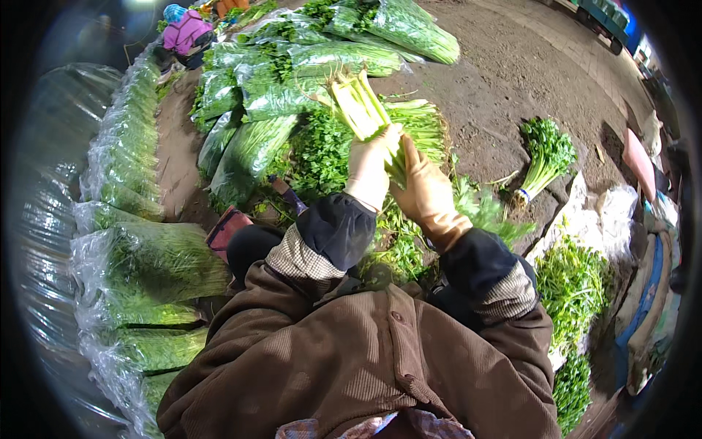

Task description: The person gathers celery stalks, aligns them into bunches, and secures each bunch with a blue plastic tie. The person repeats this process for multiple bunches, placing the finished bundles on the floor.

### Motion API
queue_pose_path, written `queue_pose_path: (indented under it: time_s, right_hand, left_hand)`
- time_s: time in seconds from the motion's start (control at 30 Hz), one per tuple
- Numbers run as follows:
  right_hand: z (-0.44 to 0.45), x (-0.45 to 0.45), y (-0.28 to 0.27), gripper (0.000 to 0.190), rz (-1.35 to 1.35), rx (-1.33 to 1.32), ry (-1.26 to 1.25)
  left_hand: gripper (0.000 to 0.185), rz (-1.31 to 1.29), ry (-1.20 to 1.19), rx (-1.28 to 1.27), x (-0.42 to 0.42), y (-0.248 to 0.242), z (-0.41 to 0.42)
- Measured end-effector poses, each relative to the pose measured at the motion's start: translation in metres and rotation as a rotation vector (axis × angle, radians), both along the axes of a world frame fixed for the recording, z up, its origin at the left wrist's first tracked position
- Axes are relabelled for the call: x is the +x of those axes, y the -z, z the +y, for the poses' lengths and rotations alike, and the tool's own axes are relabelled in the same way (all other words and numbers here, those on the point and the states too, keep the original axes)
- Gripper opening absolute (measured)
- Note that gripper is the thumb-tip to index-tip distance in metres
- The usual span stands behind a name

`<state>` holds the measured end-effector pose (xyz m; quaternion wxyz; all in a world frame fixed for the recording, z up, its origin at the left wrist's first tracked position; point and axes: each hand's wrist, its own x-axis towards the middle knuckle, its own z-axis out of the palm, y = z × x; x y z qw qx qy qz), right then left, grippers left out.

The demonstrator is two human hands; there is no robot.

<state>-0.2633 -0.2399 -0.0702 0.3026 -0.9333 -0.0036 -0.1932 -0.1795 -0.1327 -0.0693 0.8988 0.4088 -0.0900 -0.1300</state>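
Observation:
A bunch of celery is held up in front of me, its pale stalk bases and roots pointing away. My gloved left hand is wrapped around the stalks. Against their right side, lower down, lies my gloved right hand, fingers along the bunch; its grip is partly hidden. Leafy tops hang below the hands, blurred at the right. Just beyond, a pile of loose celery lies on the ground. Leaf trimmings are scattered beneath my forearms. A purple-wrapped handle shows beside my left sleeve.
Plastic-bagged celery is stacked ahead; another bagged row runs along the left. One tied celery bunch lies on dirt at right. Loose greens rest on sheeting nearby. Another person crouches far left. A vehicle stands far right.

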Motion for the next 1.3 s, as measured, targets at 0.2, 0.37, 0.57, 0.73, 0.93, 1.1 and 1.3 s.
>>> queue_pose_path:
  time_s: [0.2,0.37,0.57,0.73,0.93,1.1,1.3]
  right_hand:
    - [-0.02,-0.008,-0.027,0.119,0.269,1.163,-0.411]
    - [-0.008,-0.024,-0.039,0.036,0.659,1.259,-0.661]
    - [-0.006,-0.025,-0.037,0.028,0.643,1.263,-0.461]
    - [-0.005,-0.022,-0.032,0.026,0.611,1.261,-0.516]
    - [-0.004,-0.026,-0.031,0.028,0.615,1.248,-0.51]
    - [-0.005,-0.026,-0.029,0.026,0.66,1.233,-0.507]
    - [-0.001,-0.026,-0.029,0.027,0.651,1.217,-0.487]
  left_hand:
    - [0.038,0.044,0.288,-0.024,-0.014,-0.037,0.03]
    - [0.051,-0.068,0.408,0.023,-0.026,-0.044,0.033]
    - [0.111,-0.688,-0.389,0.515,0.016,-0.084,0.066]
    - [0.073,-1.631,-0.611,1.431,0.024,-0.101,0.08]
    - [0.009,-1.91,-0.496,1.683,0.046,-0.122,0.086]
    - [0.009,-1.867,-0.624,1.537,0.046,-0.159,0.097]
    - [0.011,-1.996,-0.252,1.798,0.024,-0.125,0.091]
